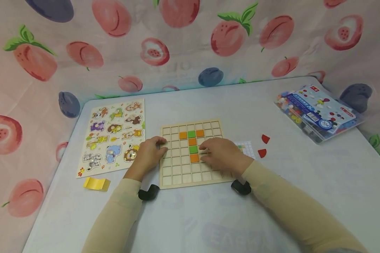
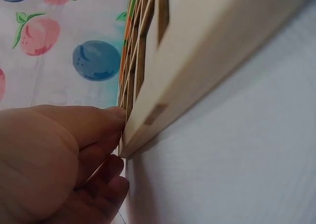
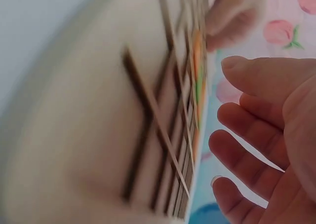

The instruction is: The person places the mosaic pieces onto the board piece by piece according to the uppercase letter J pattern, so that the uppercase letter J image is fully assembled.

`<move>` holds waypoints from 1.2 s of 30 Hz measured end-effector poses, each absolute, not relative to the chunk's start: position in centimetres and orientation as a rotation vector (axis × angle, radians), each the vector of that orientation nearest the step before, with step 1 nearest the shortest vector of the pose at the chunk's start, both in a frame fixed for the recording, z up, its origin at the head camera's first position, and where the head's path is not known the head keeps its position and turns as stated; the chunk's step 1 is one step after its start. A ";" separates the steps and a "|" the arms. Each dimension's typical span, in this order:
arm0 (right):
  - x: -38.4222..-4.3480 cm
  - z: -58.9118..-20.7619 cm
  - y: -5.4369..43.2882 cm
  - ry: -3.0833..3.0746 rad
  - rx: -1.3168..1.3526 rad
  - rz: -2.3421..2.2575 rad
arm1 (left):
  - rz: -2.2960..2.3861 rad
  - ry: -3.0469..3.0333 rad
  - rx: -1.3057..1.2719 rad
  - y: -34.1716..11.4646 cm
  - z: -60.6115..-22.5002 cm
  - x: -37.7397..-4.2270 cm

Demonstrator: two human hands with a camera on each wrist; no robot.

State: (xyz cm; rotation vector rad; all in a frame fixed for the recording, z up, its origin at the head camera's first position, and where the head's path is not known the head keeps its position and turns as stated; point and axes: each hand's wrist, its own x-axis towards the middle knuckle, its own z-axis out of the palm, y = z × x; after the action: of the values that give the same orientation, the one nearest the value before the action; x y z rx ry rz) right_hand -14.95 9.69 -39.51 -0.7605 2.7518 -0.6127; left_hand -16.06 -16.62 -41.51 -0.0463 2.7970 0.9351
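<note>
A square wooden grid board [image 1: 176,180] lies on the table. Orange [image 1: 183,135] and green [image 1: 191,134] square tiles sit in its cells: a row of three, with a column of three running toward me from its middle. My left hand [image 1: 149,154] is at the board's left edge; in the left wrist view its thumb [image 2: 111,114] touches the wooden rim, other fingertips close beside it. Over the board's right half hovers my right hand [image 1: 223,154], fingertips near the tile column. The right wrist view shows its fingers [image 3: 242,150] loosely bent and apart, nothing between them.
Partly behind my right hand lies a printed grid card [image 1: 248,149]. Two red wedge pieces [image 1: 262,153] lie farther right, before a clear plastic case [image 1: 320,112] of colourful pieces. An animal puzzle board [image 1: 111,140] and a folded yellow piece [image 1: 96,184] are at left.
</note>
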 end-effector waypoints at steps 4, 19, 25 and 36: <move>-15.1 -38.6 11.3 2.781 -0.676 -0.611 | 0.931 2.804 -0.036 -16.7 -41.5 -16.0; -15.7 -38.1 19.3 2.908 -0.499 -0.608 | 0.925 2.809 -0.030 -16.7 -41.4 -16.1; -15.6 -38.6 21.6 2.894 -0.357 -0.603 | 0.922 2.816 -0.009 -16.8 -41.6 -16.1; -15.6 -39.4 24.8 2.860 -0.198 -0.610 | 0.914 2.810 -0.011 -16.7 -41.4 -16.2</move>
State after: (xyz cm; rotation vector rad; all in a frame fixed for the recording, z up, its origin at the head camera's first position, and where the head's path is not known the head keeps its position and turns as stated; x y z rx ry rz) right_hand -15.57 24.82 -39.42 -0.1975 2.8600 -0.6096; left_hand -16.16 -16.72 -41.42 -0.0110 2.8103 0.9138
